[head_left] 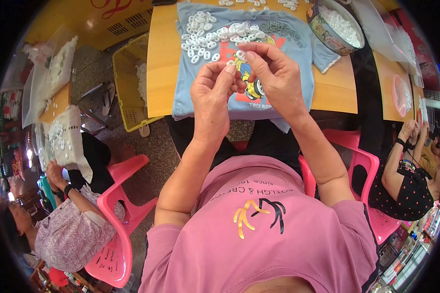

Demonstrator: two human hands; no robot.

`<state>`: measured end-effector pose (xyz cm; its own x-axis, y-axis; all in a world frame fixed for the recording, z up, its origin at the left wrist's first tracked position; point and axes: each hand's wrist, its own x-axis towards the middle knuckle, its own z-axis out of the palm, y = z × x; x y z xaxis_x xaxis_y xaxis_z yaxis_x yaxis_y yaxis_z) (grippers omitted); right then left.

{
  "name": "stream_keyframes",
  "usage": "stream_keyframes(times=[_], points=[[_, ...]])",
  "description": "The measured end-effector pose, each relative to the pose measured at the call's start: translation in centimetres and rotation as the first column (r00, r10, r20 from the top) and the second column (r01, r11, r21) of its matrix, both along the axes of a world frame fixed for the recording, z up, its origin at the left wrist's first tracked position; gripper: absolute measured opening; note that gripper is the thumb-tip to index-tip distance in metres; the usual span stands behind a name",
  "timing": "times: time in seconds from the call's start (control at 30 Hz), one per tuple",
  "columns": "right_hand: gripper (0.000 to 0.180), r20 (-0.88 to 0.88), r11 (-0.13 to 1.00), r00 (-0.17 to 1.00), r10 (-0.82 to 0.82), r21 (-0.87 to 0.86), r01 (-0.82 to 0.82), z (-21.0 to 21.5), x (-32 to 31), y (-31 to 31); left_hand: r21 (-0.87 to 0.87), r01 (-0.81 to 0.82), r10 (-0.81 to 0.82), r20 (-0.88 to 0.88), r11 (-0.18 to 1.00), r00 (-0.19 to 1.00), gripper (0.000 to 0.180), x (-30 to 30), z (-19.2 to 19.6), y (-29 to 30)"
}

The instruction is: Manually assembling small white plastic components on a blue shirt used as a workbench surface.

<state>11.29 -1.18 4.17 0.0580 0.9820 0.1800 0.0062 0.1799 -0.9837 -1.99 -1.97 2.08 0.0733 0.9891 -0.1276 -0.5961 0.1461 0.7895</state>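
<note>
Over a blue-grey T-shirt (200,100) spread on the table, both hands are raised close together. My left hand (212,90) is closed in a pinch on a small white plastic piece (231,63), just showing at its thumb tip. My right hand (276,75) pinches another white plastic piece (240,55) between thumb and forefinger; a hole shows in it. The two pieces are near each other, and I cannot tell whether they touch. Beyond the hands lie many white oval pieces with two holes (200,36). Beside them is a pile of small dark metal bits (281,30).
A round tin (335,46) of small white pieces stands at the table's right. Left of the table (161,73) is a yellow plastic basket (127,105). Other people sit on pink chairs (124,215) at both sides, their hands at white pieces.
</note>
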Motion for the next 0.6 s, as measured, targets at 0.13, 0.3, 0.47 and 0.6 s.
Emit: stream_keyframes(times=[0.13,0.3,0.47,0.6], points=[[0.020,0.071,0.997,0.997,-0.015,0.077,0.009,-0.65,0.23,0.25,0.006,0.009,-0.009,-0.011,1.000,1.000,0.016,0.01,0.07,-0.10],[0.019,0.123,0.993,0.992,-0.026,0.114,0.012,-0.87,0.27,0.32,0.013,0.013,-0.013,-0.020,1.000,1.000,0.016,-0.04,0.12,-0.09],[0.018,0.183,0.988,0.983,-0.033,0.155,0.004,-1.12,0.37,0.31,0.010,0.006,-0.006,-0.014,1.000,1.000,0.016,-0.03,0.04,-0.04],[0.018,0.248,0.984,0.967,-0.047,0.176,0.003,-1.01,0.33,0.15,0.003,0.013,-0.013,-0.008,1.000,1.000,0.016,-0.01,-0.09,0.06]])
